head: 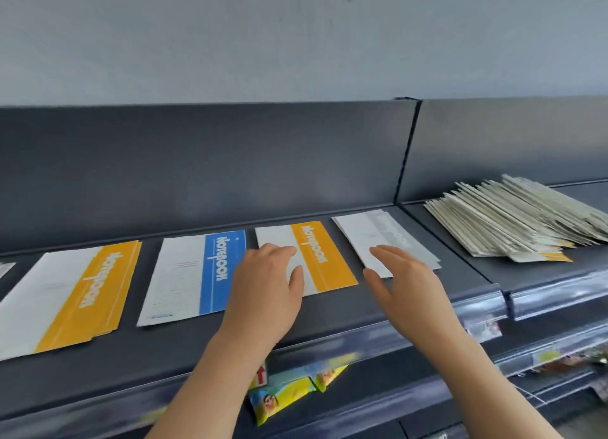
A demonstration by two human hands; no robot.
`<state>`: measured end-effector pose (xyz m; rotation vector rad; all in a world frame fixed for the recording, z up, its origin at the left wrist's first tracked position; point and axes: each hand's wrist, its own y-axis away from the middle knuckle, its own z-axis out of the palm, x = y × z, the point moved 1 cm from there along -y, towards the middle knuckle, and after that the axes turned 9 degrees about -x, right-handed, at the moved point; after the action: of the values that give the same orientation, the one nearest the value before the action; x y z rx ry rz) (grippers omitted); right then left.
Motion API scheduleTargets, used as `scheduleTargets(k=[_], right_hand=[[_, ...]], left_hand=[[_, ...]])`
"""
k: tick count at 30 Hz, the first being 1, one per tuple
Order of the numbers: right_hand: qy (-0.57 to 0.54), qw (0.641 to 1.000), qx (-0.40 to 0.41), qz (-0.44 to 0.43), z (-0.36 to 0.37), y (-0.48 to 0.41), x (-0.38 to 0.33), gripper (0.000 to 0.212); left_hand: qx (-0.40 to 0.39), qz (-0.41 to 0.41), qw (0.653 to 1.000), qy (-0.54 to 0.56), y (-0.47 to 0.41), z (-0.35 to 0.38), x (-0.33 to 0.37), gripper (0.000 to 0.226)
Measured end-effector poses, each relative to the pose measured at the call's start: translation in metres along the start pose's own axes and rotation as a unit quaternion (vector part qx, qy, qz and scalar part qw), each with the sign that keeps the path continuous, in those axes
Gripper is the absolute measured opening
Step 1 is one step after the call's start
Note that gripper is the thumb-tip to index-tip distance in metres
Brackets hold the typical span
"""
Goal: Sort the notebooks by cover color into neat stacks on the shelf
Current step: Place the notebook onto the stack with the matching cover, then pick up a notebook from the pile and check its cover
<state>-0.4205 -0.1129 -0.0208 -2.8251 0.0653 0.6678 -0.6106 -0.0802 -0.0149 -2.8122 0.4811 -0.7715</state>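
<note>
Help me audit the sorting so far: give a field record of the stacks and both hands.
stack 1, far left: yellow-banded white notebooks, edges fanned
stack 2: blue-banded white notebooks
stack 3: second yellow-banded white stack
stack 4: grey-banded white notebooks
unsorted: messy notebook pile, far right of dark grey metal shelf
left hand: open, fingers over stack 3
right hand: open, above stack 4; contact unclear

Yellow-banded notebooks (pixel 88 293), blue-banded notebook (pixel 197 274), grey-banded notebook (pixel 388 234), dark shelf (pixel 164 356).
</note>
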Motion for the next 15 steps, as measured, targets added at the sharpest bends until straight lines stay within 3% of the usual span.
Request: scheduleTargets(k=[8,15], right_hand=[[0.016,1.0,0.006,0.025,-0.068,0.006,0.13,0.042],[0.0,0.998,0.028,0.062,-0.099,-0.01,0.203,0.041]], left_hand=[[-0.008,0.023,1.0,0.013,-0.031,0.074,0.118,0.038],[-0.035,0.04,0.998,0.038,-0.067,0.119,0.176,0.039]])
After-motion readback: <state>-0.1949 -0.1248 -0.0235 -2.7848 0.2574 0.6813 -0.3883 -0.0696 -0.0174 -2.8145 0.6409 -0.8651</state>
